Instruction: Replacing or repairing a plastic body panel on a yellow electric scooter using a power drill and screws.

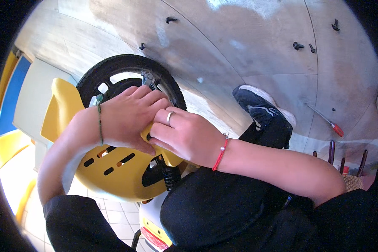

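Note:
A yellow plastic rear fender (113,180) with dark slots curves beside the black wheel (88,82) of a scooter. Over its upper part lies my left hand (128,115), thumb to the near side and fingers bent over toward the wheel, gripping it. My right hand (187,136), with a ring, presses against the left one, its fingers curled in at the fender. A small dark spot shows by the right fingertips; what they pinch is hidden. Below the hands, a black coil-spring shock absorber (171,178) shows next to an opening in the fender.
Several black screws lie on the wood-look floor, among them one screw (297,45) at the right and another (170,20) at the top. A screwdriver (335,129) with a red handle lies far right. My shoe (262,107) stands right of the wheel. A red tail light (153,238) is below.

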Action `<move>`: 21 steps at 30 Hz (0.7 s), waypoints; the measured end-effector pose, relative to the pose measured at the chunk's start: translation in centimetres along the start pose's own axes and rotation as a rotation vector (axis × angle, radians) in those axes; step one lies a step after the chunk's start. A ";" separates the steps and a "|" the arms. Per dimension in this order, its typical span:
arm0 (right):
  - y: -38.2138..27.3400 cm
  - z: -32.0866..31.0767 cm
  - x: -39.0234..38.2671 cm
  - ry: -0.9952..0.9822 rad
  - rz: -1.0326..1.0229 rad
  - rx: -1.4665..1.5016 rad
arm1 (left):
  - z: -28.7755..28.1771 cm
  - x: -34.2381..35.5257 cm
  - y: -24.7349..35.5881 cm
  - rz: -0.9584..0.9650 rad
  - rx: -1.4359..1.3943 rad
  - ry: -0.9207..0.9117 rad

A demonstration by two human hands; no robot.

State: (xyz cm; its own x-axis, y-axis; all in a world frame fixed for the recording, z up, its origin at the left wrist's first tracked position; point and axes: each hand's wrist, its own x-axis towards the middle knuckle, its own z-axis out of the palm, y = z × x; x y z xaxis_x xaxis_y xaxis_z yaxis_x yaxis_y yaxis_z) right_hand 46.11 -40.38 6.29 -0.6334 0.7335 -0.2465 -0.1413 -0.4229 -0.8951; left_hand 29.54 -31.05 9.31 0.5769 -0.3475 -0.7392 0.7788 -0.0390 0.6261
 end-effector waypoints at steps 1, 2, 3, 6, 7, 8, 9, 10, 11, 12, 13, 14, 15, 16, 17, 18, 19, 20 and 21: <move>0.0 0.1 0.0 0.002 0.000 -0.002 | 0.0 0.0 0.1 -0.006 -0.011 0.024; 0.0 0.2 0.0 0.003 0.016 0.047 | 0.1 0.1 0.0 -0.005 -0.010 0.024; 0.0 0.3 0.0 0.005 0.032 0.095 | 0.1 0.2 -0.1 0.002 -0.005 0.037; -0.1 0.2 -0.1 -0.029 0.068 0.112 | 0.3 0.2 0.0 0.002 0.000 0.043; -0.1 0.0 -0.1 -0.029 0.068 0.114 | 0.1 0.1 0.1 -0.004 0.009 0.042; -0.2 -0.1 -0.2 -0.033 0.059 0.126 | 0.1 0.1 0.1 -0.006 0.009 0.042; -0.2 -0.2 -0.2 -0.036 0.050 0.138 | 0.0 0.1 0.2 -0.013 -0.006 0.025; -0.1 -0.2 -0.3 -0.038 0.051 0.137 | 0.0 0.2 0.2 -0.019 -0.022 0.010; 0.2 -0.1 -0.4 -0.026 0.021 0.095 | 0.0 0.2 0.2 -0.019 -0.022 0.012; 0.4 -0.2 -0.5 -0.014 -0.008 0.054 | 0.1 0.3 0.2 -0.020 -0.024 0.017; 0.2 -0.3 -0.5 -0.016 -0.008 0.052 | 0.2 0.3 0.2 -0.020 -0.025 0.023; 0.0 -0.6 -0.4 -0.028 -0.029 -0.016 | 0.2 0.3 0.2 -0.019 -0.026 0.026; -0.2 -0.8 -0.4 -0.041 -0.050 -0.085 | 0.2 0.4 0.3 -0.029 -0.008 0.021; -0.2 -1.0 -0.3 -0.044 -0.056 -0.093 | 0.0 0.4 0.4 -0.040 0.014 0.023; -0.2 -1.0 -0.1 -0.052 -0.116 -0.139 | 0.0 0.4 0.4 -0.040 0.019 0.034; -0.3 -0.9 0.0 -0.061 -0.176 -0.186 | 0.3 0.1 0.4 -0.033 0.031 0.034; -0.5 -0.8 0.3 -0.060 -0.221 -0.208 | 0.5 0.0 0.4 -0.023 0.053 0.053; -0.5 -0.7 0.4 -0.086 -0.229 -0.239 | 1.0 0.1 0.1 -0.003 0.102 0.074; -0.6 -0.6 0.5 -0.113 -0.236 -0.271 | 1.4 0.0 -0.1 0.011 0.136 0.107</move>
State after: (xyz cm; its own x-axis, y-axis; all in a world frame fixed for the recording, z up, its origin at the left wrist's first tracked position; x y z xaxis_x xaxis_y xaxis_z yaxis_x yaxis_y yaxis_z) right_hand 46.33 -39.39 6.49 -0.6892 0.7246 0.0075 -0.0966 -0.0815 -0.9920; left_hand 29.07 -32.38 9.57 0.6134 -0.2470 -0.7501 0.7362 -0.1649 0.6564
